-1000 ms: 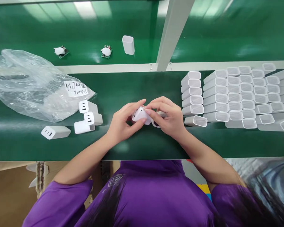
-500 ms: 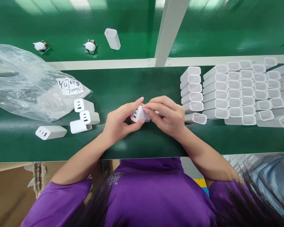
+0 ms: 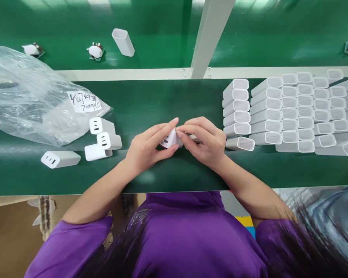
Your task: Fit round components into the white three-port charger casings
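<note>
My left hand (image 3: 146, 148) is closed around a white charger housing (image 3: 170, 139) with slots in its end face, held just above the dark green bench. The thumb is below it and the fingers above. My right hand (image 3: 206, 141) is closed too, its thumb and forefinger pinched together at the housing's right upper edge. Something greyish (image 3: 193, 137) shows under the right fingers, too hidden to name. Left of my hands lie several white charger housings (image 3: 109, 141) with slotted ends, one of them apart (image 3: 64, 159) nearer the front.
Rows of open white sleeves (image 3: 269, 114) stand packed at the right. A clear plastic bag (image 3: 26, 100) with a handwritten label lies at the left. Beyond the white rail (image 3: 127, 74), a green surface carries circuit boards (image 3: 95, 52) and one sleeve (image 3: 123, 42). A post (image 3: 210, 38) rises there.
The circuit boards and the lone sleeve beyond the rail have shifted left, and another board shows more fully at the far right. Both hands keep nearly the same hold on the housing.
</note>
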Available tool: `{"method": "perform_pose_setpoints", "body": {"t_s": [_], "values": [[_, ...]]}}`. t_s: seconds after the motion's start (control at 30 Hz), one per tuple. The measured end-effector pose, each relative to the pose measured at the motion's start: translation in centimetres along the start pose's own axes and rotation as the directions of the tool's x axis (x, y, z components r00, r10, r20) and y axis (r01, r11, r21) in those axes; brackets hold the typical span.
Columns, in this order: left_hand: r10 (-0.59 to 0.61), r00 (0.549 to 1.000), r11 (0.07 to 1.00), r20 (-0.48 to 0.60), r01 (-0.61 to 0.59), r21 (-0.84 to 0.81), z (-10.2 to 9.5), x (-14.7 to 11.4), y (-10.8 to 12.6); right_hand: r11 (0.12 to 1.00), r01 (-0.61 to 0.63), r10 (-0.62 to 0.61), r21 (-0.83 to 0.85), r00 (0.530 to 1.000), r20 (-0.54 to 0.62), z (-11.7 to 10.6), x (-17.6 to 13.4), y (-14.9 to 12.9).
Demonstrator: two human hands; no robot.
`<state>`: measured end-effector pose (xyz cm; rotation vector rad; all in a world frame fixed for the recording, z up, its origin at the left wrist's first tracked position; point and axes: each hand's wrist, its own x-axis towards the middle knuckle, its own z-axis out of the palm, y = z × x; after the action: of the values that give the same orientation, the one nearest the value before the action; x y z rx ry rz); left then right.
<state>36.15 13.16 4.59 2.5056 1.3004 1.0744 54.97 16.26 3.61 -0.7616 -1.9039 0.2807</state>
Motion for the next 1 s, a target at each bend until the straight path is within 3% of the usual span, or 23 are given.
{"method": "perform_pose_setpoints", "body": {"t_s": [0.2, 0.43, 0.57, 0.67, 0.87, 1.0], "values": [[-0.009, 1.000, 0.999, 0.017, 0.010, -0.049, -0.12, 0.01, 0.08, 0.999, -0.005, 0.006, 0.033, 1.000, -0.028, 0.16, -0.14, -0.14], [-0.118, 0.990, 0.992, 0.079, 0.121, -0.035, 0.01, -0.31, -0.14, 0.975, -0.142, 0.146, 0.169, 0.989, -0.012, 0.25, -0.10, -0.38], [-0.150, 0.984, 0.987, 0.101, 0.155, -0.046, 0.01, -0.36, -0.20, 0.978, -0.177, 0.176, 0.107, 0.984, 0.017, 0.21, -0.22, -0.24], [-0.136, 0.985, 0.987, 0.103, 0.144, -0.075, -0.04, -0.31, -0.20, 0.990, -0.134, 0.133, 0.038, 0.991, 0.014, 0.15, -0.24, -0.15], [-0.154, 0.979, 0.987, 0.135, 0.159, -0.022, -0.16, -0.32, -0.38, 0.997, 0.006, -0.004, 0.074, 1.000, -0.019, 0.09, -0.11, 0.12], [-0.105, 0.990, 0.992, 0.098, 0.111, -0.056, -0.03, -0.43, -0.64, 0.994, 0.079, -0.076, -0.071, 0.996, 0.053, -0.19, -0.32, 0.50]]}}
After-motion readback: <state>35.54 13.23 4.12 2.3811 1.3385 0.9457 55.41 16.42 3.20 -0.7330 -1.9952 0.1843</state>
